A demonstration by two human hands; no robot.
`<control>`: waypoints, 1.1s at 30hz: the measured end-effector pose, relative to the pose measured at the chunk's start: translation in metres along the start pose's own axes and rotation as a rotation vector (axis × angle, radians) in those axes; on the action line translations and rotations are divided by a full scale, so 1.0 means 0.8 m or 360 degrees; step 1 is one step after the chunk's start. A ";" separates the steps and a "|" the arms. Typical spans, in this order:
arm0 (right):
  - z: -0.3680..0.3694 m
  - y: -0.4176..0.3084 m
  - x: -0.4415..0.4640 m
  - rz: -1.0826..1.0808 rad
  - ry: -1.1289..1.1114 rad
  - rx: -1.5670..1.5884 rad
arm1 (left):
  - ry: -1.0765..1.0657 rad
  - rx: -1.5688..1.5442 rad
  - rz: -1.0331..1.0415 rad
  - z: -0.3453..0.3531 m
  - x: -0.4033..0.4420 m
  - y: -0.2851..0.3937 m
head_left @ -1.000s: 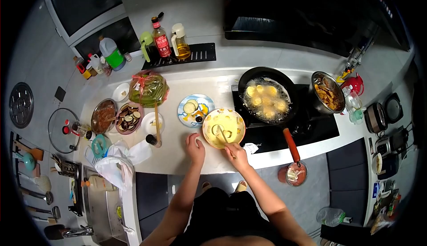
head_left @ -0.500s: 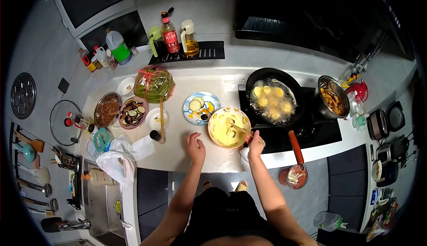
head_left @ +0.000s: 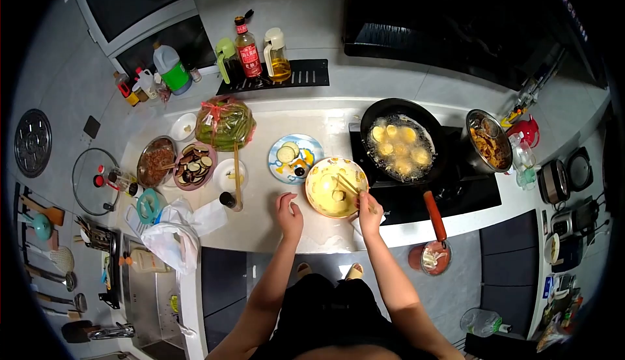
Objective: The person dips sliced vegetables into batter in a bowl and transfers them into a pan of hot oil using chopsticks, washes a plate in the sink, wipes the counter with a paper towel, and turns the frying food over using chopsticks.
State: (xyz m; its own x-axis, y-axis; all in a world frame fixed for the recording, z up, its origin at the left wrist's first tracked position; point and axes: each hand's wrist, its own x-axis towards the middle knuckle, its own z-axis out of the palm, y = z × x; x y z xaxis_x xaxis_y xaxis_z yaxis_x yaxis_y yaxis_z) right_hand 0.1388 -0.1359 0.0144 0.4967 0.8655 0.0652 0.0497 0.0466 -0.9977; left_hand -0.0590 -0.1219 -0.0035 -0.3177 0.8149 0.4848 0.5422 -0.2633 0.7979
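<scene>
- Your right hand (head_left: 369, 215): fingers clamped on a pair of chopsticks (head_left: 347, 183), just off the right rim of the patterned bowl (head_left: 310, 202). Sticks angle up and left from your hand, tips inside the bowl.
- Bowl: left of that hand, on the bench (head_left: 263, 233). Yellow batter inside, with a round slice (head_left: 338, 195) in it. Can't tell if the tips touch the slice.
- Your left hand (head_left: 288, 215): thumb and fingers apart, fingers bent, holding nothing, near the bowl's left side.
- Blue-and-white plate (head_left: 313, 151): beyond your left hand, just beside the bowl, pale slices (head_left: 287, 152) on it.
- Dark-capped jar (head_left: 228, 200): left of your left hand; white dish (head_left: 221, 174) beyond it, with a second pair of chopsticks (head_left: 237, 158) across its right side.
- Pink plate (head_left: 206, 181) of dark-skinned slices (head_left: 191, 165): farther left again.
- Black pan (head_left: 372, 113): beyond and right of your right hand, on the stove (head_left: 416, 212). Yellow rounds (head_left: 403, 151) sit in bubbling oil. Red handle (head_left: 435, 216) points back toward your side, right of your hand.
- Metal pot (head_left: 474, 158): right of the pan, browned food in it.
</scene>
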 end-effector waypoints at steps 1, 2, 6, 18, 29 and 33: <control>-0.004 -0.012 -0.007 -0.0150 -0.0098 -0.0173 | 0.0003 -0.0002 0.0001 -0.001 0.000 -0.001; -0.008 -0.022 -0.017 -0.0299 -0.0196 -0.0346 | 0.0000 -0.0008 -0.0005 -0.001 0.000 -0.003; -0.002 -0.019 -0.038 -0.0818 -0.0477 -0.0732 | -0.0011 -0.0032 -0.0012 -0.003 0.002 -0.008; 0.013 0.001 -0.007 -0.1024 -0.0420 -0.0890 | 0.0023 -0.0014 -0.0040 -0.017 0.005 -0.028; 0.007 0.042 0.026 0.0121 -0.0075 0.0024 | 0.0048 -0.0054 -0.0053 -0.013 0.009 -0.028; 0.015 0.030 0.023 0.0203 0.0062 0.0067 | 0.0026 -0.0124 -0.0099 -0.009 0.006 -0.034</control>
State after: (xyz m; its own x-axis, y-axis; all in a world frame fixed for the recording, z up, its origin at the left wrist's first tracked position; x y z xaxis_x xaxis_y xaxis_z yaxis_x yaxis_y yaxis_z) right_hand 0.1391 -0.1128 -0.0088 0.5297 0.8459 -0.0622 -0.0521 -0.0407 -0.9978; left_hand -0.0808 -0.1147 -0.0205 -0.3617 0.8227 0.4386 0.4590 -0.2523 0.8518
